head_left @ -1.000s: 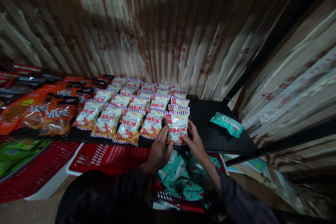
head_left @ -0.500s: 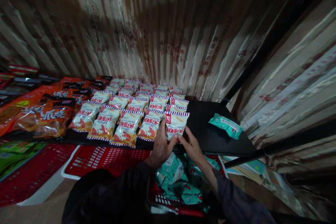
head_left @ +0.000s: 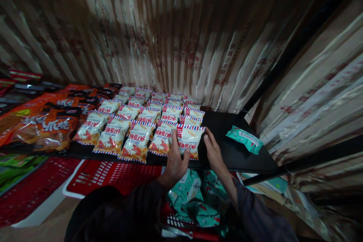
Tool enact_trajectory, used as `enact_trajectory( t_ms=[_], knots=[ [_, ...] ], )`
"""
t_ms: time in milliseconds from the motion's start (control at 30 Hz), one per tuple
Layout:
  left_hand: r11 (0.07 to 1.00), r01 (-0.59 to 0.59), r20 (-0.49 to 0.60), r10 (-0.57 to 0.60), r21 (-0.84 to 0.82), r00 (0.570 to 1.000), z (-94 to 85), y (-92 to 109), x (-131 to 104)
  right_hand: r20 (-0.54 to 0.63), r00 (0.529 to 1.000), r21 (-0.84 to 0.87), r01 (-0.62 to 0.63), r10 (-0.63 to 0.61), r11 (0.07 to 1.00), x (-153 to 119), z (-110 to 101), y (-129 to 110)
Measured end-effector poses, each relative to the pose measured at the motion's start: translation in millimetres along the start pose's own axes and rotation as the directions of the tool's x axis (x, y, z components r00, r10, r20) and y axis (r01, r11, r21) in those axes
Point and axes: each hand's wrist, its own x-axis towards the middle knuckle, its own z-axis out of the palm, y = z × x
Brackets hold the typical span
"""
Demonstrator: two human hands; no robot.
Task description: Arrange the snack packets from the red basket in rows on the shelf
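Right hand [head_left: 207,135] shifted up, beside 1 of 5 front packets [head_left: 192,134]; left hand [head_left: 176,160] touches it; each grip apart.

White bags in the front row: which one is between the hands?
The rightmost front bag, bracketed by left hand and right hand; the others lie farther left.

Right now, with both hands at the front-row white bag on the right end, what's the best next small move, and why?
Probably ease the right hand away first: its fingertips are only at the right edge of the white bag, while the left hand steadies the left side. The bag already sits in the front row.
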Motion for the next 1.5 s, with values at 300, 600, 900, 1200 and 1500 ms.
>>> enact_trajectory(
  t_ms=[300, 600, 900, 1200, 1500],
  knots=[
    [0.987, -0.066, 0.113, 0.050, 0.144, 0.992, -4.4, 4, -6, -0.057, 0.998, 0.084, -0.026, 0.031, 0.996, 60, 12, 7],
    [0.986, -0.043, 0.097, 0.027, 0.159, 0.995, -4.5, 6, 3, 0.013, 0.993, 0.306, -0.114, 0.116, 0.945, 72, 23, -1],
    [0.972, -0.060, -0.009, 0.064, 0.226, 0.998, 8.7, 7, 16, 0.020, 0.993, 0.341, -0.117, 0.117, 0.933, 78, 28, -3],
    [0.939, -0.130, -0.042, 0.151, 0.317, 0.988, 10.3, 8, 13, 0.036, 0.998, 0.214, -0.052, 0.046, 0.976, 69, 22, 12],
    [0.895, -0.201, -0.065, 0.247, 0.398, 0.967, 16.0, 7, 8, -0.047, 0.994, -0.003, 0.097, -0.097, 0.995, 22, 12, 13]
  ],
)
